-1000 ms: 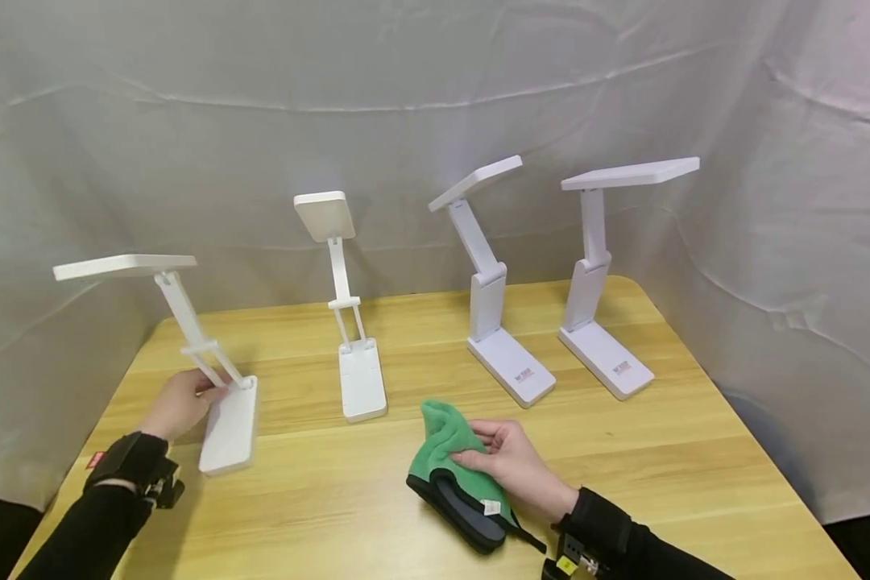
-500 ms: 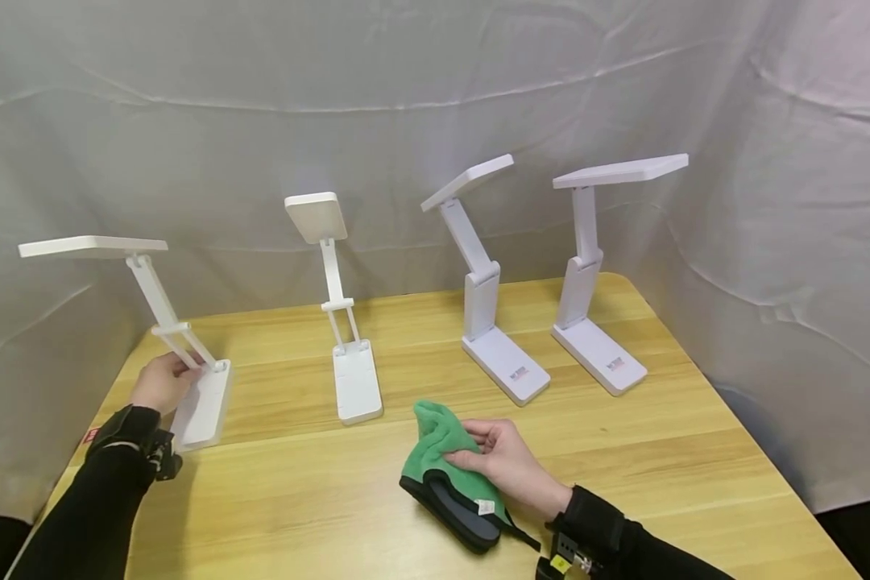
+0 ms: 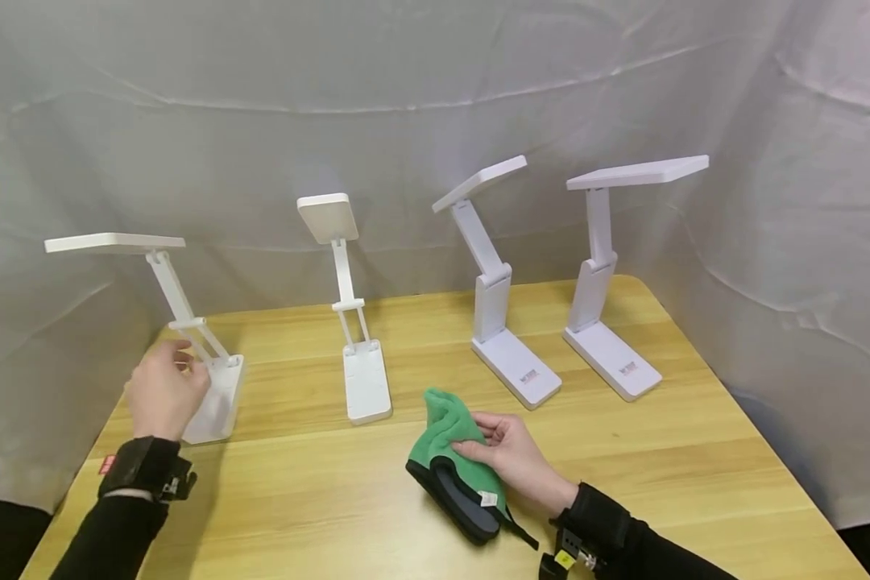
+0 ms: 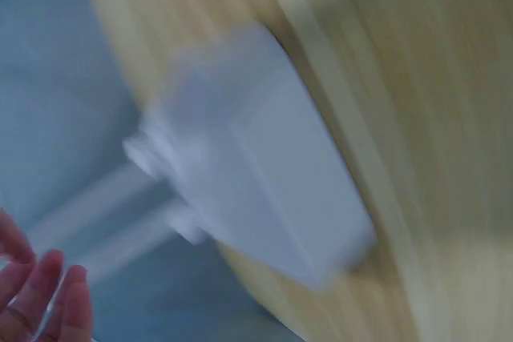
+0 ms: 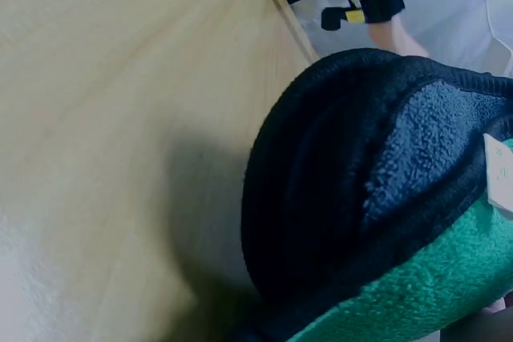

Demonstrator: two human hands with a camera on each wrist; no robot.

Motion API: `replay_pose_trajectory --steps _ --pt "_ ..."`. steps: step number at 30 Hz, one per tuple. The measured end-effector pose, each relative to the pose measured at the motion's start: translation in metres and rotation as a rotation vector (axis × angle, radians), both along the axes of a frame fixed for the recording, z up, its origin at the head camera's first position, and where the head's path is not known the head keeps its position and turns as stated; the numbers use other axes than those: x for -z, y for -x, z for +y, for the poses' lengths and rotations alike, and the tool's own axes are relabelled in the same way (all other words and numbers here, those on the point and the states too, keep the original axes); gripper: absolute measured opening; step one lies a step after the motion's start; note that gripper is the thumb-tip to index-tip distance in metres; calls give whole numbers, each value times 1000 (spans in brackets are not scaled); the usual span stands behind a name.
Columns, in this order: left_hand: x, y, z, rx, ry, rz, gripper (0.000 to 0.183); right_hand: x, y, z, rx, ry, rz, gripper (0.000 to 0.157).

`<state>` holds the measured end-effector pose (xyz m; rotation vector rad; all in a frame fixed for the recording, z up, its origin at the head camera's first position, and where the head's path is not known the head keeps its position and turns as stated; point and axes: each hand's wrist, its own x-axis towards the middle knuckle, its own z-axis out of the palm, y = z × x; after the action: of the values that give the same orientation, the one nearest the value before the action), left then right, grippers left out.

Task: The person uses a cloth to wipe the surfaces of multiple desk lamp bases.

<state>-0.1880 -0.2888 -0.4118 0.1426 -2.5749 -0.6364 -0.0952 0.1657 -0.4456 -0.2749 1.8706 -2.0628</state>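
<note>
A white folding desk lamp (image 3: 221, 403) stands at the left of the table. My left hand (image 3: 167, 388) is beside its lower struts, fingers loosely bent and holding nothing. In the left wrist view the lamp's base (image 4: 264, 158) is blurred, and the fingertips (image 4: 74, 306) sit near the struts; contact with them cannot be told. With thumb and fingers my right hand (image 3: 511, 459) grips a folded green and grey microfiber cloth (image 3: 445, 435) with black edging, above the table. The cloth (image 5: 433, 278) fills much of the right wrist view and hides most of that hand.
Three more white desk lamps stand unfolded in a row: one left of centre (image 3: 367, 383), one right of centre (image 3: 515, 370), one at the far right (image 3: 612, 362). Grey fabric (image 3: 406, 161) hangs behind and beside the wooden table (image 3: 319, 507). A small red label (image 3: 106, 465) is at its left edge.
The left lamp has shifted back and left along the table. My left hand has let go of its struts and drawn slightly toward me. The right hand keeps its hold on the cloth.
</note>
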Motion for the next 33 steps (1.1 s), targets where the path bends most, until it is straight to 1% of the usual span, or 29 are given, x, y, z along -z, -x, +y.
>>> replay_pose_trajectory --steps 1,2,3,4,6,8,10,11,13,15,17,18,21,23,24,25,26,27,28,32,33 --pt "-2 -2 11 6 7 43 31 -1 0 1 5 0 -3 49" --pt "-3 -3 21 35 4 82 27 -1 0 1 10 2 -5 49" --pt "-3 -2 33 76 -12 106 25 -2 0 1 14 5 -5 49" --pt "-3 1 44 123 -42 108 25 -2 0 1 15 9 -4 49" --pt "-3 9 68 246 -126 48 28 -2 0 1 14 18 1 49" --pt "-2 20 90 358 -223 -72 38 -3 0 1 8 22 5 49" --pt "-1 32 111 444 -311 -198 49 -3 -1 1 4 25 7 50" --pt "-1 38 121 473 -357 -255 54 -3 -1 1 7 27 4 51" --pt "1 49 137 507 -448 -330 58 -3 -2 0 15 27 1 51" --pt "4 58 149 519 -530 -366 55 -3 -3 1 20 23 1 50" --pt "7 65 155 513 -597 -391 49 -3 -3 1 26 18 2 49" --pt "6 65 158 509 -624 -406 46 -3 -3 2 27 12 9 49" --pt "8 65 159 505 -665 -417 44 -3 -3 4 37 -12 34 49" --pt "12 63 159 507 -667 -420 43 -4 -1 6 51 -28 55 49" --pt "14 61 159 518 -659 -415 42 -5 -1 7 56 -35 69 49" --pt "18 60 158 534 -648 -408 42 -5 0 8 60 -51 93 48" --pt "19 57 159 558 -641 -410 41 -6 1 8 62 -59 126 47" --pt "23 55 159 577 -630 -407 41 -7 2 8 69 -73 156 46" --pt "23 51 160 599 -615 -408 40 -7 3 8 73 -87 195 45" --pt "24 34 169 701 -577 -396 34 -9 7 5 61 -172 383 40" --pt "24 29 173 714 -566 -391 32 -9 8 3 53 -211 433 38"
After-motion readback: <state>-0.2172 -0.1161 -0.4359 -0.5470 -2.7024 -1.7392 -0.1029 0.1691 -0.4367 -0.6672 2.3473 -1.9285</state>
